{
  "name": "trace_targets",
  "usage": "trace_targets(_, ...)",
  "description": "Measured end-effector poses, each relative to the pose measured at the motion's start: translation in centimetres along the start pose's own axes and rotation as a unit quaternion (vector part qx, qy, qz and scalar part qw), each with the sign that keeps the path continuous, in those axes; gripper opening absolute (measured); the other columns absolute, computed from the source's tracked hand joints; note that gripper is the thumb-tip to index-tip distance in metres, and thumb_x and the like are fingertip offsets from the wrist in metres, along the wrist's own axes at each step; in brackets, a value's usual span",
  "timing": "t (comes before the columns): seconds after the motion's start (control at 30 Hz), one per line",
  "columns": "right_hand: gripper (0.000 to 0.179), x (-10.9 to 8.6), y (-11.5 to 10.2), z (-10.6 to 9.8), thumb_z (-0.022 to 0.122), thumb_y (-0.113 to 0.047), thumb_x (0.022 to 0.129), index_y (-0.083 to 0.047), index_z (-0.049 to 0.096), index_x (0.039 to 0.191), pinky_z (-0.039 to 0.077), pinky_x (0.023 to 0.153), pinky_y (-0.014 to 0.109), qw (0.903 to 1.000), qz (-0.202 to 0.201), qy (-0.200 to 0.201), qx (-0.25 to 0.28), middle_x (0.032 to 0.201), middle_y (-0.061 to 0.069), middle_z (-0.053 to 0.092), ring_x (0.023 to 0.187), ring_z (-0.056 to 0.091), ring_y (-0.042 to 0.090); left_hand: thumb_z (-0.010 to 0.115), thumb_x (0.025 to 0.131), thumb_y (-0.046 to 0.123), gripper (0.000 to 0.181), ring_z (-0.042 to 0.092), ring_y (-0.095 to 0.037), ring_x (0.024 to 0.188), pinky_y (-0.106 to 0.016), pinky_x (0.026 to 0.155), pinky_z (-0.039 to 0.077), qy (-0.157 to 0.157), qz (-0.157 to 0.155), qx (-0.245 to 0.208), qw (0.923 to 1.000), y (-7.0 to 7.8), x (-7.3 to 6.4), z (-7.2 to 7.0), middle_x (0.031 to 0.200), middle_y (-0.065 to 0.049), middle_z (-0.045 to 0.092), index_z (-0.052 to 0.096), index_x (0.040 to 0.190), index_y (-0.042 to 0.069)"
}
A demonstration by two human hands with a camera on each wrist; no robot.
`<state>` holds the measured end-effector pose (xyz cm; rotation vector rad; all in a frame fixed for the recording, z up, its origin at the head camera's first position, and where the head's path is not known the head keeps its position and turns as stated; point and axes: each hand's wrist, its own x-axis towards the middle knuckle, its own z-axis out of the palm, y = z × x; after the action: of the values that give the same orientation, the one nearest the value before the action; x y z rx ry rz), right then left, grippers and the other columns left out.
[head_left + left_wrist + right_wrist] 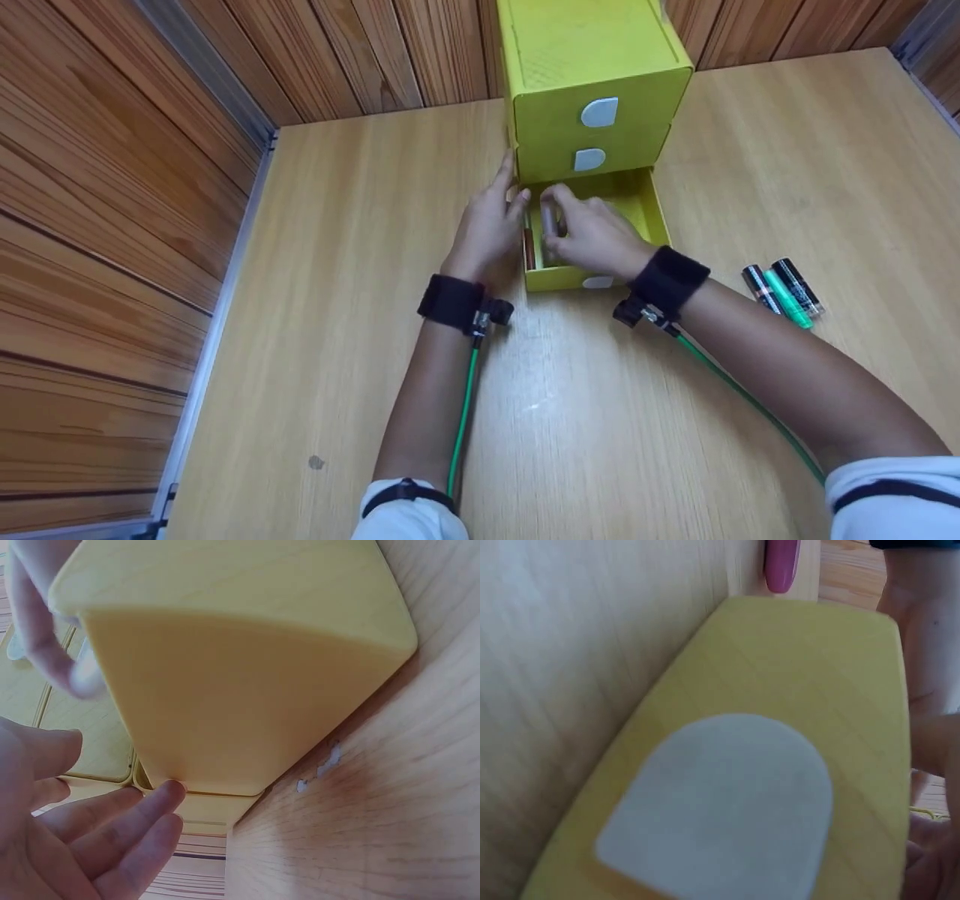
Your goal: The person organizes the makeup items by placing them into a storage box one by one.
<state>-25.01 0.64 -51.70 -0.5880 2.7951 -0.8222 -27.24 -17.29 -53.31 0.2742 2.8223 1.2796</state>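
A yellow drawer (pixel 661 217) stands pulled out at the bottom of a small yellow cabinet (pixel 592 45). Over the drawer's left half, my right hand (pixel 600 234) pinches a greyish tube-shaped thing (pixel 550 225) between thumb and fingers; I cannot tell its kind. My left hand (pixel 484 225) lies along the left side with fingers extended. In the left wrist view, its fingertips (pixel 174 791) are right at the drawer's side wall (pixel 202 705), near the cabinet. A slim brown stick-like thing (pixel 529 249) lies along the drawer's left wall.
Two black-capped tubes (pixel 796 286) and a green marker (pixel 787 300) lie on the wooden table (pixel 337 300) to the right. A pink rounded thing (pixel 782 566) shows past the drawer front in the right wrist view. Wood-panelled walls (pixel 112 225) border the table.
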Motion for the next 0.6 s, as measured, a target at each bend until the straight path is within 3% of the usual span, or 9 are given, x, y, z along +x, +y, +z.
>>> trace_targets(0.1,0.049,1.0,-0.2,0.4,0.068,-0.016,0.085,-0.011,0.051,0.130,0.040,0.048,0.031,0.9990,0.009,-0.037,-0.025,0.068,0.003,0.059,0.054,0.053,0.019,0.047,0.104,0.033,0.066,0.062,-0.015,0.084,-0.027,0.075,0.048,-0.003,-0.006,-0.004,1.0000,-0.2,-0.1,0.0,0.144,-0.006,0.049,0.009,0.157,0.030)
trace_targets(0.2,0.046,1.8,-0.3,0.8,0.066,-0.011,0.081,-0.008,0.055,0.125,0.042,0.053,0.033,0.9973,0.012,-0.059,-0.043,0.075,0.005,0.060,0.062,0.054,0.022,0.047,0.103,0.033,0.066,0.060,-0.015,0.109,-0.027,0.085,0.046,-0.003,-0.009,-0.010,0.9999,-0.3,-0.2,-0.1,0.144,-0.004,0.049,0.009,0.157,0.030)
trace_targets(0.4,0.040,2.3,-0.1,1.7,0.065,-0.007,0.077,-0.005,0.058,0.116,0.045,0.059,0.036,0.9948,0.018,-0.093,-0.039,0.084,0.008,0.064,0.069,0.056,0.025,0.048,0.103,0.032,0.066,0.062,-0.014,0.107,-0.027,0.088,0.047,0.000,-0.005,-0.018,0.9998,-0.3,-0.5,-0.2,0.143,-0.005,0.051,0.010,0.157,0.029)
trace_targets(0.6,0.041,2.2,0.1,1.6,0.067,-0.012,0.079,-0.004,0.060,0.119,0.047,0.074,0.039,0.9914,0.035,-0.124,-0.024,0.105,0.009,0.064,0.087,0.056,0.027,0.049,0.103,0.030,0.066,0.064,-0.013,0.099,-0.028,0.085,0.048,0.004,0.014,-0.013,0.9998,0.0,-0.5,-0.2,0.140,-0.007,0.053,0.012,0.158,0.026)
